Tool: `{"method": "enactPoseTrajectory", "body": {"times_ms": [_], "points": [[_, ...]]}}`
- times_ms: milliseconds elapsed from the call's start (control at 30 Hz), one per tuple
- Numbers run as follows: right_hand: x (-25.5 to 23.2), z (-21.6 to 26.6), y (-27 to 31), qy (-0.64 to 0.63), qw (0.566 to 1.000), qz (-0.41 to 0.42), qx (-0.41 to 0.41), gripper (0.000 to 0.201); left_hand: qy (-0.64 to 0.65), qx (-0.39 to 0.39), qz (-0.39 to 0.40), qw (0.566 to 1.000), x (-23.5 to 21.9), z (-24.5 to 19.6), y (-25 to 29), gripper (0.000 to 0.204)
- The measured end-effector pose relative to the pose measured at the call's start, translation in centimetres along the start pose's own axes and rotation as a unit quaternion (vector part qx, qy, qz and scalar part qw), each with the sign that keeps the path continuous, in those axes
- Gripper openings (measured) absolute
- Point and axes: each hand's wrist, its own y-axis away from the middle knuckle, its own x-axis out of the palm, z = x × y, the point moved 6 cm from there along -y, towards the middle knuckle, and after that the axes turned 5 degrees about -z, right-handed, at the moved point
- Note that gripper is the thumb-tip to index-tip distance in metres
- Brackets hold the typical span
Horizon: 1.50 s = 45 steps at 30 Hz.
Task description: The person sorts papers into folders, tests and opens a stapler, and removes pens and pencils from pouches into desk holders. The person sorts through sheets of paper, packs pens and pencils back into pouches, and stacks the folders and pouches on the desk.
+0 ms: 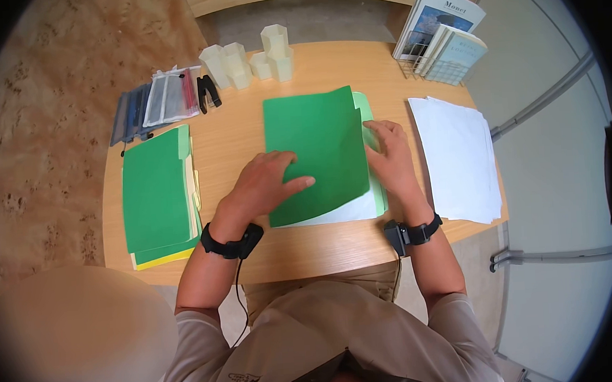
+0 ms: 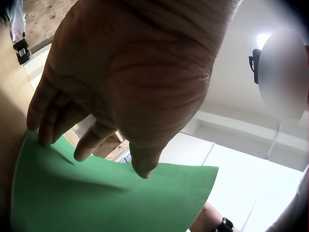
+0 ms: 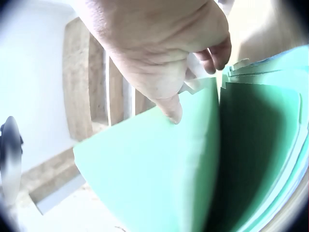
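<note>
A green file folder (image 1: 317,145) lies in front of me, its cover bowed up along the right side over white and pale green sheets. My left hand (image 1: 263,183) is over its left part, fingers spread and loosely bent. In the left wrist view, those fingertips and the thumb meet the edge of the green cover (image 2: 116,193). At the folder's right edge is my right hand (image 1: 393,154), thumb beside the raised cover and fingers over the tabbed edge. In the right wrist view, the thumb touches the lifted cover (image 3: 145,164), above darker green layers (image 3: 260,145).
To the left lie stacked green folders (image 1: 155,193), with zip pouches (image 1: 167,98) and a black stapler (image 1: 208,93) behind them. Pale hexagonal holders (image 1: 235,66) stand at the back. White paper (image 1: 456,157) lies right, below a wire rack (image 1: 418,68) of books.
</note>
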Motion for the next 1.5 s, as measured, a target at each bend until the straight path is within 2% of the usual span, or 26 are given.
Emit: {"method": "enactPoseTrajectory", "body": {"times_ms": [67, 133, 200, 267, 333, 400, 433, 467, 533, 567, 633, 667, 733, 800, 833, 867, 967, 1000, 1033, 1067, 1133, 1200, 1267, 1367, 1467, 1500], "points": [[0.0, 1.7, -0.4, -0.014, 0.999, 0.046, 0.025, 0.045, 0.007, -0.021, 0.014, 1.0, -0.6, -0.6, 0.0, 0.054], [1.4, 2.7, -0.2, -0.179, 0.957, 0.134, 0.188, 0.051, 0.014, -0.04, 0.03, 0.999, -0.8, -0.6, 0.0, 0.052], [2.2, 3.6, 0.1, -0.161, 0.958, 0.17, 0.168, 0.057, 0.067, -0.073, 0.041, 0.994, -0.8, -0.1, 0.0, 0.046], [3.0, 5.6, 0.4, -0.06, 0.986, 0.153, 0.028, 0.06, 0.136, -0.109, 0.051, 0.983, -1.2, 0.6, 0.0, 0.051], [3.7, 6.9, 0.5, -0.109, 0.976, 0.185, 0.043, 0.065, 0.203, -0.144, 0.06, 0.967, -1.3, 2.1, 0.2, 0.056], [4.4, 8.7, 0.7, -0.153, 0.963, 0.22, 0.022, 0.068, 0.342, -0.066, 0.031, 0.937, -1.3, 3.2, 0.0, 0.052], [4.6, 9.4, 0.8, -0.154, 0.961, 0.229, -0.01, 0.07, 0.357, -0.111, 0.068, 0.925, -2.2, 2.2, 0.3, 0.049], [4.9, 9.7, 0.7, -0.155, 0.961, 0.229, -0.011, 0.07, 0.357, -0.111, 0.067, 0.925, -2.3, 2.2, 0.5, 0.049], [5.3, 10.7, 0.8, -0.203, 0.947, 0.244, -0.05, 0.069, 0.456, -0.136, 0.036, 0.879, -2.7, 2.7, 1.4, 0.048], [5.3, 10.8, 0.9, -0.208, 0.943, 0.256, -0.046, 0.067, 0.456, -0.136, 0.036, 0.879, -2.6, 2.7, 1.7, 0.048], [5.5, 10.5, 1.0, -0.207, 0.939, 0.272, -0.042, 0.066, 0.601, -0.127, -0.049, 0.787, -3.3, 2.8, 2.0, 0.046], [5.6, 10.2, 1.3, -0.206, 0.934, 0.288, -0.038, 0.065, 0.601, -0.127, -0.049, 0.788, -3.7, 2.7, 1.8, 0.046], [5.4, 8.9, 1.2, -0.207, 0.943, 0.257, -0.039, 0.064, 0.503, -0.144, 0.001, 0.852, -4.1, 2.4, 1.2, 0.047], [4.6, 8.0, 1.1, -0.207, 0.951, 0.227, -0.04, 0.062, 0.488, -0.146, 0.014, 0.861, -2.8, 4.1, 0.4, 0.05], [4.2, 6.7, 1.0, -0.318, 0.922, 0.202, 0.086, 0.062, 0.471, -0.148, 0.028, 0.869, -2.2, 4.3, 0.1, 0.052], [4.0, 5.3, 1.2, -0.419, 0.867, 0.169, 0.211, 0.061, 0.471, -0.148, 0.03, 0.869, -1.8, 4.4, 0.1, 0.052], [3.1, 2.4, 1.0, -0.396, 0.882, 0.13, 0.219, 0.059, 0.467, -0.097, 0.022, 0.879, -1.3, 3.3, -0.1, 0.06], [2.6, 1.8, 0.9, -0.396, 0.882, 0.129, 0.22, 0.059, 0.397, -0.092, 0.012, 0.913, -1.6, 3.0, -0.1, 0.064], [1.8, 1.2, 0.6, -0.295, 0.924, 0.125, 0.209, 0.059, 0.325, -0.086, 0.001, 0.942, -1.8, 2.8, -0.2, 0.068], [1.0, 0.8, 0.3, -0.19, 0.955, 0.119, 0.196, 0.059, 0.324, -0.084, 0.001, 0.942, -1.7, 2.7, -0.2, 0.068], [0.6, -0.6, 0.5, -0.158, 0.957, 0.114, 0.216, 0.06, 0.26, -0.06, 0.028, 0.963, -1.2, 2.2, -0.1, 0.073], [1.1, -2.9, 0.9, -0.08, 0.986, 0.08, 0.123, 0.067, 0.236, -0.05, 0.023, 0.97, -0.4, 2.3, -0.1, 0.078], [1.6, -3.8, 0.7, -0.07, 0.991, 0.081, 0.083, 0.06, 0.079, 0.009, 0.046, 0.996, 0.4, 2.1, -0.1, 0.079], [2.8, -4.4, 0.7, -0.009, 0.987, 0.152, 0.055, 0.046, -0.008, 0.031, 0.043, 0.999, 1.3, 1.6, 0.3, 0.081], [2.9, -3.5, 0.4, 0.019, 0.989, 0.143, 0.031, 0.037, -0.024, 0.04, 0.046, 0.998, 1.7, 1.5, 0.5, 0.084], [2.8, -3.6, 0.4, -0.014, 0.99, 0.125, 0.061, 0.036, -0.024, 0.04, 0.045, 0.998, 1.7, 1.4, 0.5, 0.084]]}}
